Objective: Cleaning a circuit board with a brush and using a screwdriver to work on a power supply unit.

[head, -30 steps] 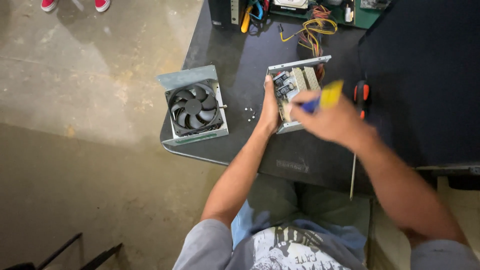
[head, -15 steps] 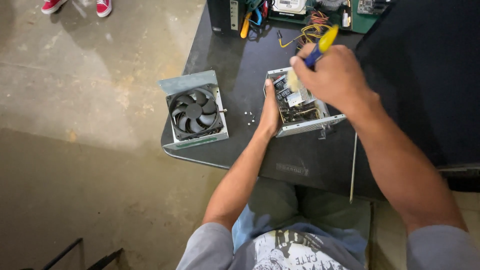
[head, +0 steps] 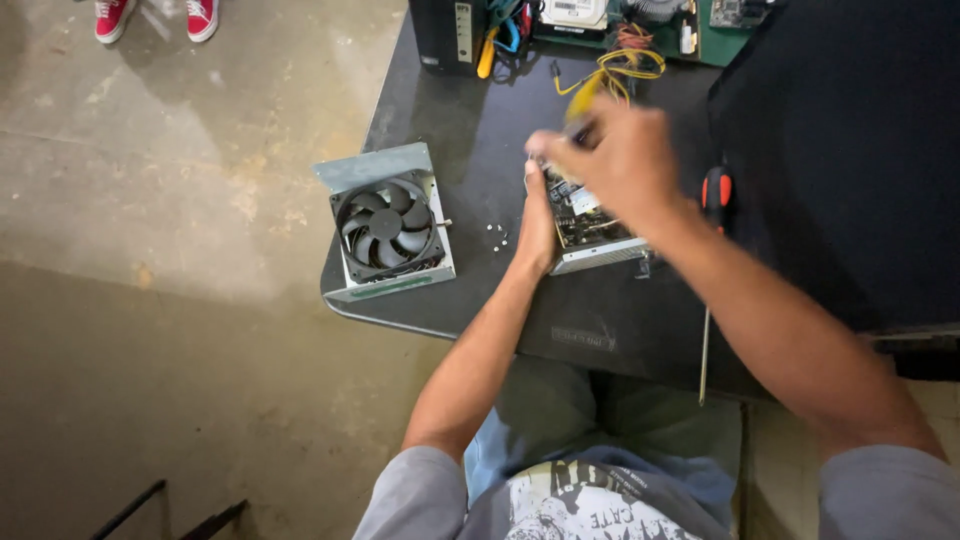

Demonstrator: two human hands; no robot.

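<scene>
The left hand [head: 537,222] lay flat against the left side of one open metal power-supply case [head: 590,225], fingers pointing far, bracing it on the dark table [head: 480,140]. The case sat near the middle of the table, its circuit parts showing. The right hand [head: 612,160] was closed around a yellow-handled tool [head: 583,108] just above the far end of the case; the hand was blurred, so the tool's tip could not be made out.

To the left of the case, well apart from it, one black fan [head: 386,228] sat in a grey metal housing near the table's left edge. Between fan and case lay a few small pale screws [head: 497,234], about four, though they were too small to count surely. One red-and-black screwdriver [head: 714,195] lay to the right of the case, its long shaft reaching past the near edge.

At the far edge were a bundle of yellow wires [head: 620,68], one green circuit board [head: 740,20] and a dark box [head: 448,35]. Two red shoes [head: 160,18] of another person stood on the concrete floor, far left.
</scene>
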